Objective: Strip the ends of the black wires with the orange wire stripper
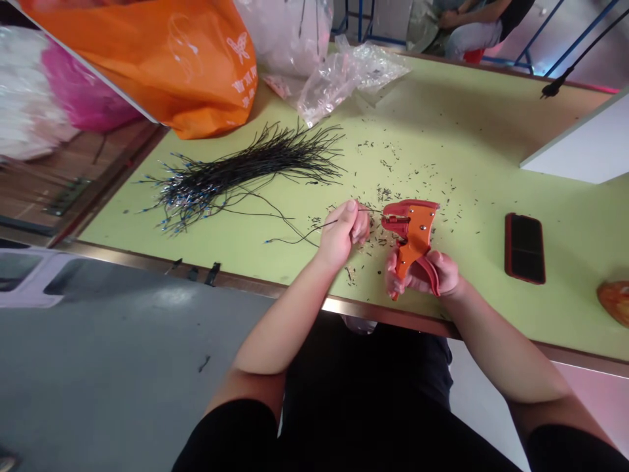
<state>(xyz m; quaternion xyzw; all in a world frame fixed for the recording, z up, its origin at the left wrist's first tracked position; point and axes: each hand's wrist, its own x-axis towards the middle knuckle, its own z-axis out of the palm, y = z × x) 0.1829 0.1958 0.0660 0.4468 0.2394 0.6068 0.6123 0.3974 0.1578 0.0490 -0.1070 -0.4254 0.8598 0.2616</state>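
Note:
Pinched in my left hand [343,229] is a thin black wire [304,235]; one end with a blue tip lies to the left, and the other reaches right to the jaws of an orange and red hand tool [417,229]. My right hand [425,274] is wrapped round the tool's handles, which stand apart. Whether the wire's end sits inside the jaws is too small to tell. Behind and left of my left hand lies a large bundle of black wires [246,164], with blue tips at its left end. Small black clippings [384,194] are scattered round both hands.
A phone [525,248] lies to the right, near an orange object [615,301] at the edge. An orange bag [196,65] and clear plastic bags [339,75] stand at the back left. A white panel [580,141] is back right. Another person [474,33] sits beyond the green table [472,124].

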